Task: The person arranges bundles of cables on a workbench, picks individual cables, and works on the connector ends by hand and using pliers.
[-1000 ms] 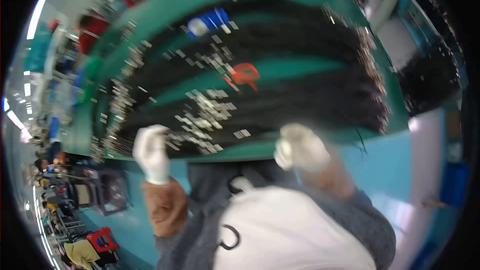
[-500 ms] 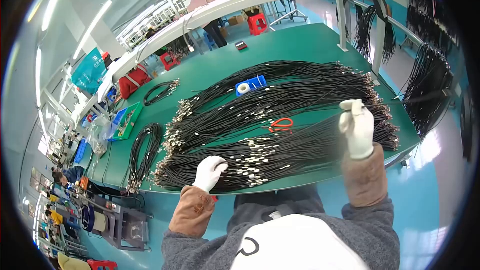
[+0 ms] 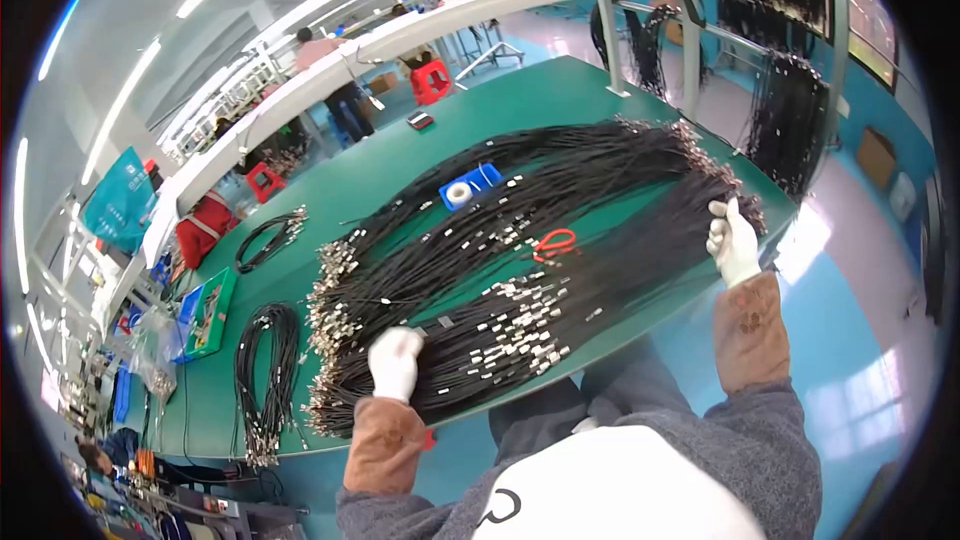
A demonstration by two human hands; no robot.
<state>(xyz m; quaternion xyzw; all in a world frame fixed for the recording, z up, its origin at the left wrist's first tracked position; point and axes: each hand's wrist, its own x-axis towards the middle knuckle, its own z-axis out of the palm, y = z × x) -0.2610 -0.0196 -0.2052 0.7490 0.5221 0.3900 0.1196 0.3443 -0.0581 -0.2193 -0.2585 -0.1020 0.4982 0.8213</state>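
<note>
**Lying lengthwise between the left hand [image 3: 394,364] and the right hand [image 3: 735,243]: the near cable bundle [image 3: 625,265]**

Along the near edge of the desk [image 3: 530,95], the near cable bundle is being spanned by two white-gloved hands. Its long axis is running from the near left corner and slanting away toward the right edge. From the left hand, most of its length is lying off to the right; from the right hand, almost all of it is lying to the left. The right end is being met by the right hand, while the left hand is being held over the cables, just in from the left-end connectors [image 3: 325,405].

The right fingers are being curled narrowly; whether strands are being gripped cannot be told. The left fingers are being bent over the cables, blurred, and there too the grip cannot be told. Between the hands, a cluster of white tags [image 3: 520,325] is being carried by the bundle. Behind it a red-handled tool [image 3: 545,245] is lying, and farther from the near edge a blue tray [image 3: 487,177] is resting among the other cables [image 3: 580,190].
</note>
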